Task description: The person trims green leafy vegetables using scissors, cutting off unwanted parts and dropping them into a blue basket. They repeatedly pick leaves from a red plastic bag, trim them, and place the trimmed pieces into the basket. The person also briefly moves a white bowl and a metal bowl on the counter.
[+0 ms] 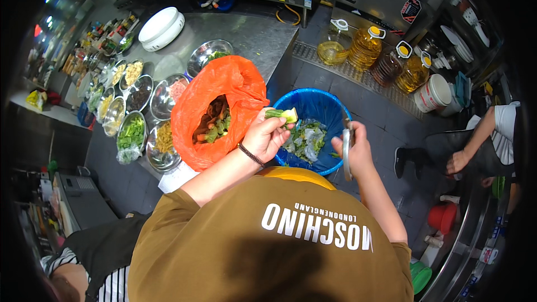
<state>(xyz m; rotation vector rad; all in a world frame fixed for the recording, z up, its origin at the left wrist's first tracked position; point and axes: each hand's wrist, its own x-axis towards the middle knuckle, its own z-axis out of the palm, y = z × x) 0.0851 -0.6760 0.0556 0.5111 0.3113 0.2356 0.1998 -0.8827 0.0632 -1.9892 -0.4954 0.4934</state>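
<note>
Between the fingertips of my left hand (268, 134) is a short piece of green vegetable (282, 115) with a pale cut end. My right hand (354, 147) grips a metal-bladed tool (346, 153), seen nearly edge-on, probably a knife. Below and between both hands stands a blue bin with a blue liner (308, 96), holding leafy scraps and crumpled clear plastic (312, 140). An orange plastic bag (188, 109) lies open left of my left hand, with green and orange-brown vegetable pieces (216, 126) inside.
Steel bowls of chopped greens (131, 130), pink meat (178, 89) and other ingredients crowd the steel table (260, 33), near a white bowl (161, 28). Large oil bottles (365, 48) stand beyond the bin. One person's arm (474, 142) is at right; another person (100, 251) is at lower left.
</note>
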